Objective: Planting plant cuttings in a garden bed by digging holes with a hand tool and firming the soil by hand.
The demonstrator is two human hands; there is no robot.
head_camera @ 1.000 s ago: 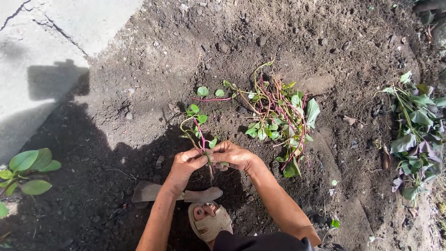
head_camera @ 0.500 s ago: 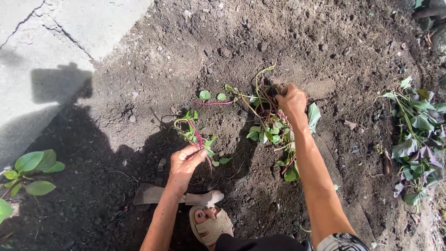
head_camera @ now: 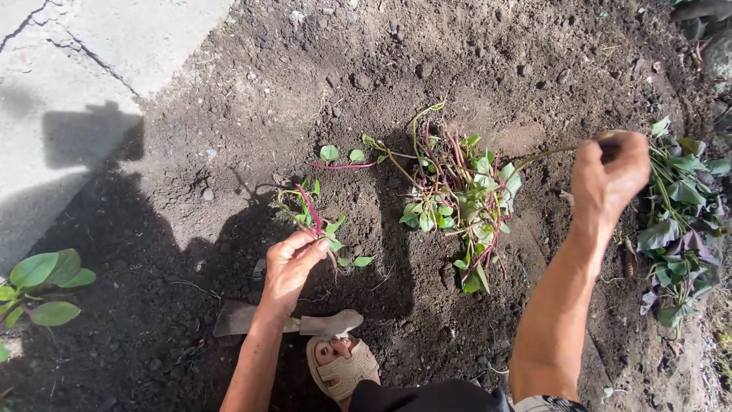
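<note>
The small cutting (head_camera: 311, 214) has a curling red-purple stem with a few little green leaves, and it stands bent over in dark loose soil (head_camera: 473, 53) at about the centre of the view. The left hand (head_camera: 291, 263) sits just at its 6 o'clock side, fingers gathered together and pinched on the base of the stem where it meets the ground. The right hand (head_camera: 608, 172) is well apart, out at 3 o'clock, raised above the soil and closed into a fist around a thin greenish stem (head_camera: 543, 155) that runs back toward 9 o'clock into the loose pile of cuttings (head_camera: 457, 198), a tangle of red stalks and green leaves lying between the two hands. A second heap of leafy stems (head_camera: 682, 221) lies at the right edge, just beyond the right fist. At 6 o'clock from the left hand a flat pale blade-like tool (head_camera: 286, 320) lies on the ground beside a sandalled foot (head_camera: 343, 365). A pale concrete slab (head_camera: 76, 69) fills the 10 o'clock corner, and a broad-leaved green plant (head_camera: 42, 282) sits at 8 o'clock.
</note>
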